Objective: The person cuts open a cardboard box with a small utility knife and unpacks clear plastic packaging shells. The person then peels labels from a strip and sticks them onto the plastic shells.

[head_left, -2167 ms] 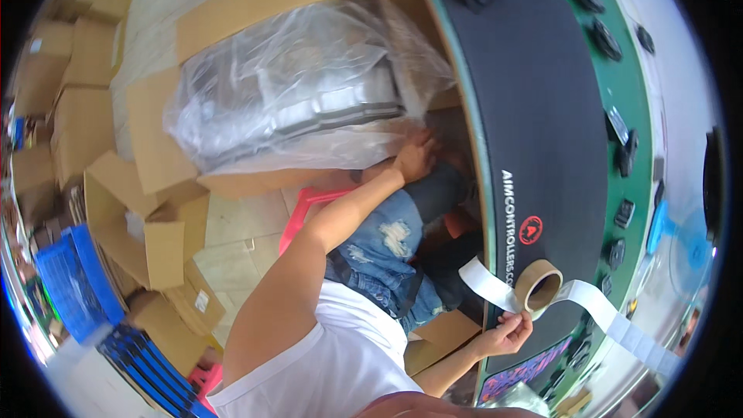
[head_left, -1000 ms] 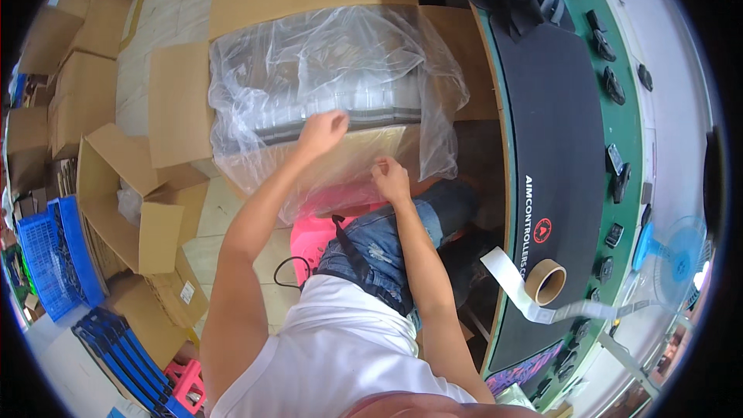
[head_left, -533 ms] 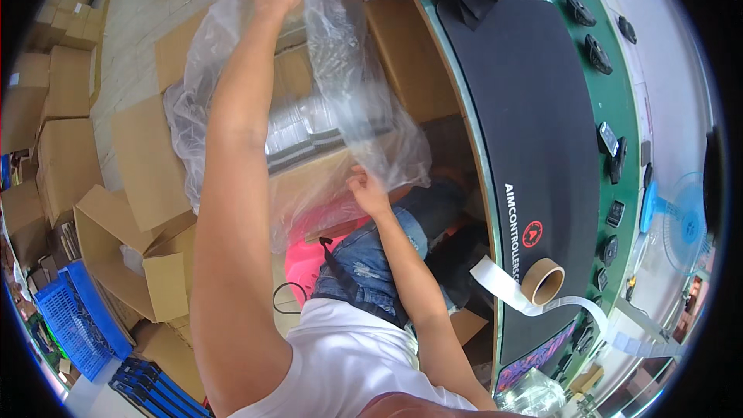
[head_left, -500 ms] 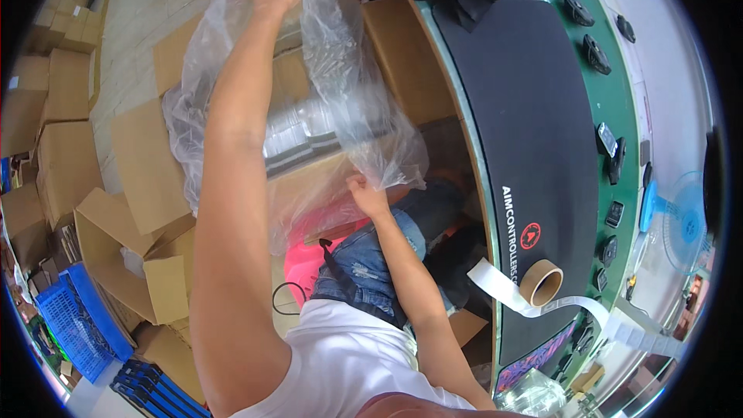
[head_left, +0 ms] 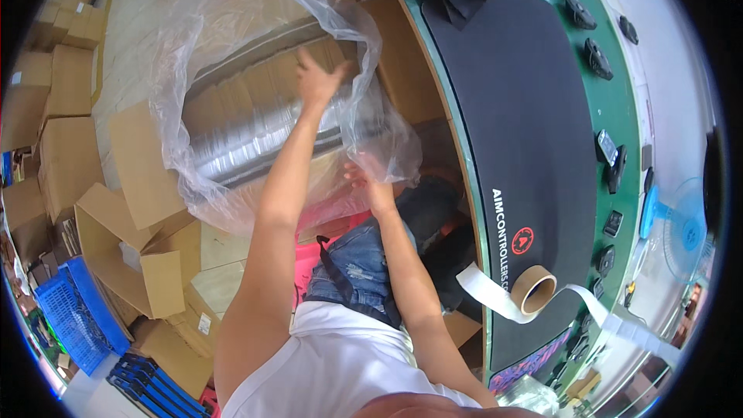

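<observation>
A large clear plastic bag (head_left: 174,101) stands with its mouth spread wide in front of me. Inside lies a brown cardboard bundle (head_left: 259,89) with shiny clear wrap along its near part and grey bands across it. Over the bundle's right part is my left hand (head_left: 316,81), fingers spread and holding nothing. My right hand (head_left: 373,186) is at the bag's near right side, against the film. Its fingers look slightly bent and apart, partly veiled by the plastic.
Open cartons (head_left: 124,251) and a blue plastic crate (head_left: 73,313) stand at left. To the right, a table carries a black mat (head_left: 526,124), a tape roll (head_left: 534,290) with a white label strip (head_left: 495,294), and several computer mice (head_left: 596,58). A blue fan (head_left: 681,220) is beyond.
My left hand has let go of the bag's far rim and come back toward me, over the bundle. The bag's mouth has opened wider, baring the bundle. My right hand's fingers have loosened.
</observation>
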A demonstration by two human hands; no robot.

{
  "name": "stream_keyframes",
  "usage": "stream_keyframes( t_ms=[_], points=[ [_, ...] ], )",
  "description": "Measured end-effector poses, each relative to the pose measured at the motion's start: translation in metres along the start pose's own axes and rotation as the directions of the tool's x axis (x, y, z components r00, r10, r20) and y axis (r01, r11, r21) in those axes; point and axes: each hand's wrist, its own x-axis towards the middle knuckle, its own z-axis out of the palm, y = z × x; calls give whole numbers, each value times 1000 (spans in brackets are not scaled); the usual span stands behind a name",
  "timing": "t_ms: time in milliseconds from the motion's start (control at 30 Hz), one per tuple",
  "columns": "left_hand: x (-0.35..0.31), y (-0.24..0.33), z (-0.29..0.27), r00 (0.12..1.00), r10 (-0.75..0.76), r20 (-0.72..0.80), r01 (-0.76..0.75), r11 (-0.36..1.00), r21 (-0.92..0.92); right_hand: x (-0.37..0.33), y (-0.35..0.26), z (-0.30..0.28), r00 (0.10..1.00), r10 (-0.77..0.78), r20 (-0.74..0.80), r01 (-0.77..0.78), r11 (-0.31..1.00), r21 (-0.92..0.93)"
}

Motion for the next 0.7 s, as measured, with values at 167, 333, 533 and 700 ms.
stream_keyframes(
  t_ms=[167, 333, 533, 700],
  points=[
    [35, 41, 34, 957, -285, -52, 289, 925, 247, -18, 7, 16, 1000, 3, 30, 1, 992, -123],
    [15, 31, 48, 980, -78, -185, 115, 974, 196, -25, 9, 5, 999, 31, -16, -33, 995, -93],
    [-5, 19, 26, 989, 107, -106, -78, 966, 247, -34, 11, -9, 997, 77, 9, -75, 989, -124],
    [-14, 5, 68, 945, 323, -54, -283, 888, 363, -57, -8, -21, 998, 36, -46, -42, 991, -130]
  ],
)
